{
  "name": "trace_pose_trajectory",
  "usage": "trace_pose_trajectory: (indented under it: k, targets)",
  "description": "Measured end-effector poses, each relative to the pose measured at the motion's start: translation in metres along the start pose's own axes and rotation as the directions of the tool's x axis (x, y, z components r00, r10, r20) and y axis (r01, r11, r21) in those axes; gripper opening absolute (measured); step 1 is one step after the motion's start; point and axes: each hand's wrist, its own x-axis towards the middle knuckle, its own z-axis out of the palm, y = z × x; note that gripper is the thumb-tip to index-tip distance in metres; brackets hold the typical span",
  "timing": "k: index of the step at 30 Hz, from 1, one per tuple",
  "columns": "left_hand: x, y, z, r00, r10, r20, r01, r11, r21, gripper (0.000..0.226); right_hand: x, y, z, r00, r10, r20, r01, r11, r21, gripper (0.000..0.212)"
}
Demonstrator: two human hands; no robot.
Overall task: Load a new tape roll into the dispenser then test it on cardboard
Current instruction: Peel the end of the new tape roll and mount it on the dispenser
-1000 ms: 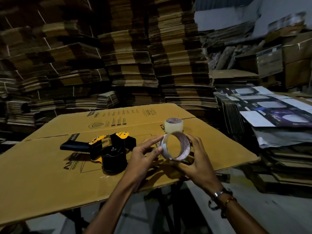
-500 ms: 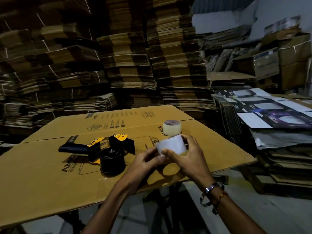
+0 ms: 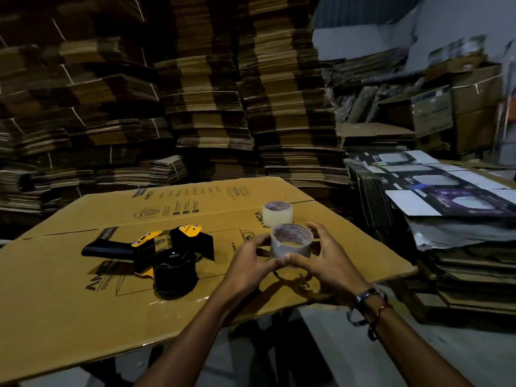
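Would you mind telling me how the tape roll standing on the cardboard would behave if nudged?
The tape roll stands on its flat end, so it would probably slide, not roll. Knocked onto its curved side, it could roll along the cardboard sheet. It looks thick, likely fairly solid.

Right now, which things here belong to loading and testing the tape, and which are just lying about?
In the job:
- tape roll, held by left hand and right hand
- tape dispenser, lying on its side
- flattened cardboard sheet under it all

Lying about:
- second tape roll, on the cardboard
- stacked flat cartons
- printed box flats
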Motion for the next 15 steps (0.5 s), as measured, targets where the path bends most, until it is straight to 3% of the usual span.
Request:
trace_pose_trajectory:
  k: [8, 15]
  targets:
    - [0.05, -0.002, 0.034, 0.997, -0.045, 0.061, 0.035, 0.985, 0.167, 0.059, 0.025, 0.032, -0.033, 0.993, 0.052, -0.11, -0.071, 0.983, -0.17, 0.094]
    - [0.078, -0.028, 0.049, 0.988, -0.102, -0.115, 0.122, 0.975, 0.185, 0.043, 0.044, 0.057, -0.04, 0.983, 0.105, -0.149, -0.139, 0.961, -0.238, 0.086]
